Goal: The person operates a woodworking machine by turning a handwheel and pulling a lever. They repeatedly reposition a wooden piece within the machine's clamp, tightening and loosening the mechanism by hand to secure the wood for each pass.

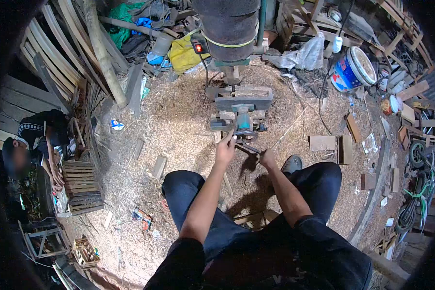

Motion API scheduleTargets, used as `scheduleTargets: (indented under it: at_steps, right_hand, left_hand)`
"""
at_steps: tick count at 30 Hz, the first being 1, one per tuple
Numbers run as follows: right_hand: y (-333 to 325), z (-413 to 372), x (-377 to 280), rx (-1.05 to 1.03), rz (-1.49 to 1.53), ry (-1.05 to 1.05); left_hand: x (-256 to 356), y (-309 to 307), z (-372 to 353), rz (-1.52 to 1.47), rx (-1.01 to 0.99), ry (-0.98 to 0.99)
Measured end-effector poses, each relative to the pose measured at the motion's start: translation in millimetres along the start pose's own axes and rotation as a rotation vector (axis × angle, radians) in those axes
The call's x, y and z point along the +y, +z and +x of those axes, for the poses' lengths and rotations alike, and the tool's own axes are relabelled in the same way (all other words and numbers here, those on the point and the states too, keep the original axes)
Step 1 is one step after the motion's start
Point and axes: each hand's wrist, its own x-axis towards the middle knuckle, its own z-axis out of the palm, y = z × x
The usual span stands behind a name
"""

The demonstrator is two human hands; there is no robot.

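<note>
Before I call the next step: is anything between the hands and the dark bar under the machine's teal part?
Nothing visible stands in the way. The left hand is at one end of the dark bar and the right hand grips the other end, just below the teal part. Only sawdust lies around them.

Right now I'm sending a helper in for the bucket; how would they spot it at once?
Start at the tall dark machine column at top centre, standing in sawdust. Look right, past the crumpled grey plastic sheet, to the bucket lying tilted. It is the only blue-and-white round tub among brown wood offcuts.
</note>
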Motion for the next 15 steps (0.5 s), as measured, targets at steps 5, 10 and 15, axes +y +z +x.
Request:
scheduleTargets:
  at_steps: [5,10,15]
  right_hand:
    - [38.6,29.3,42.1,-0.054,-0.013,0.124]
    - [61.6,26.7,51.0,0.044,0.209,0.181]
    - [62.8,33.6,48.5,-0.048,0.084,0.205]
  left_hand:
    - [-19.2,9.4,6.6,-0.323,0.0,-0.246]
    - [-21.4,15.1,5.7,-0.302,0.005,-0.269]
    - [3.5,8.8,5.3,-0.385,-0.001,-0.395]
